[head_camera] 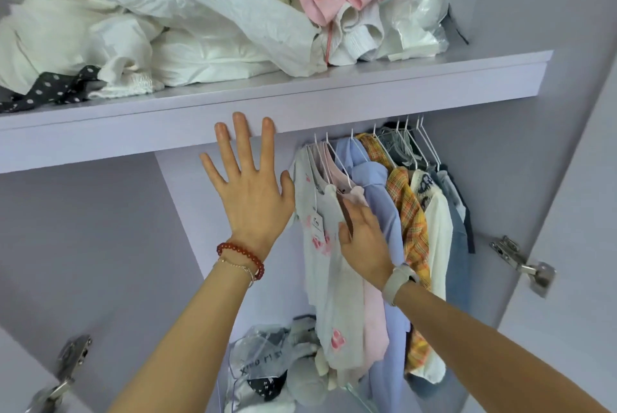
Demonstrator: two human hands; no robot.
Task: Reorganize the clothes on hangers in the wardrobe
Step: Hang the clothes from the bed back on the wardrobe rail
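- 2 hands, left point(255, 192) and right point(362, 239)
- roughly 7 hung garments point(384, 212) on white hangers point(405, 142), hard to count exactly
- 2 door hinges point(522, 264)
- 1 shelf point(367, 92)

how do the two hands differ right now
The left hand is raised, fingers spread and straight, its fingertips against the shelf edge; the right hand sits lower, reaching into the hanging clothes at the pink garment. The left wrist wears a red bead bracelet, the right a pale watch band. Both are bare.
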